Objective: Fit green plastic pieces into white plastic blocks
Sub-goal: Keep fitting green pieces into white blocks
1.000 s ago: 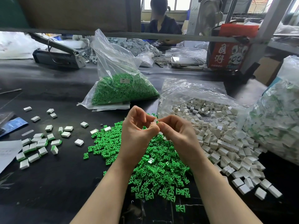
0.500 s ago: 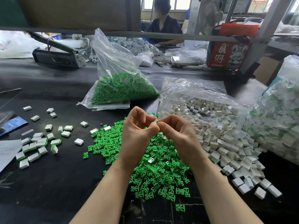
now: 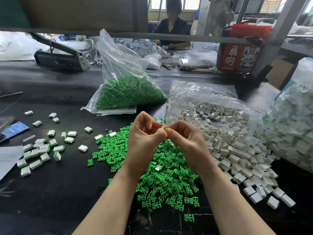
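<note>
My left hand and my right hand meet above the middle of the table, fingertips pinching one small white block with a green edge between them; most of it is hidden by the fingers. Beneath the hands lies a heap of loose green pieces. A spill of white blocks spreads to the right from an open clear bag. Fitted white-and-green blocks lie scattered at the left.
A clear bag of green pieces stands behind the hands. A full bag of fitted blocks fills the right edge. A grey sealing machine and a red box sit at the back, where another person works. Paper lies at the left edge.
</note>
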Demonstrator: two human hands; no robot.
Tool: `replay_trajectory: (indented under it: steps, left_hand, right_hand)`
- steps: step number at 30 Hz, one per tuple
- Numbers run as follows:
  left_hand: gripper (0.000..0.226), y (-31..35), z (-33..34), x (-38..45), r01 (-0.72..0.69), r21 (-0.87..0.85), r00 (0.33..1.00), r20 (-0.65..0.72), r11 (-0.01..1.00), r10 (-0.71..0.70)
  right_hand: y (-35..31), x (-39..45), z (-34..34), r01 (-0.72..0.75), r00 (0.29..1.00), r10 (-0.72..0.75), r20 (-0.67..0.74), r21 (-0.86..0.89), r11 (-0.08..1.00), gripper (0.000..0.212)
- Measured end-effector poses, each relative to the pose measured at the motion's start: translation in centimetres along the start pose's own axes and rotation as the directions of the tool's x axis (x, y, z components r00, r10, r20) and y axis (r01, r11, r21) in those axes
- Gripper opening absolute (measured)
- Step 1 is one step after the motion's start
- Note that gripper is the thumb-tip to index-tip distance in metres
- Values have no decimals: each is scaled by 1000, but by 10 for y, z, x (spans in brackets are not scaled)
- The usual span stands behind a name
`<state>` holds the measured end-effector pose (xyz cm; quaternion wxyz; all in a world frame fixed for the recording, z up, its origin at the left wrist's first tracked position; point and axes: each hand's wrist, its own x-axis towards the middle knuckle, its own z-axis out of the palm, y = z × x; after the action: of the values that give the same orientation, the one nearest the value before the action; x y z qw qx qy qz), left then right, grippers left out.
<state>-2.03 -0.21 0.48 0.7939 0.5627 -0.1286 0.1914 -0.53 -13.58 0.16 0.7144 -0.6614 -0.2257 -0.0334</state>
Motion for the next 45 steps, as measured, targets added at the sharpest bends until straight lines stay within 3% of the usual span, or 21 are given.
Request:
replay_trajectory:
  steps: [45]
  left_hand:
    - [33, -2, -2, 0, -2, 8, 1000, 29, 1000, 2]
  right_hand:
    - [0, -1, 1, -23, 999, 21, -30, -83, 996, 26]
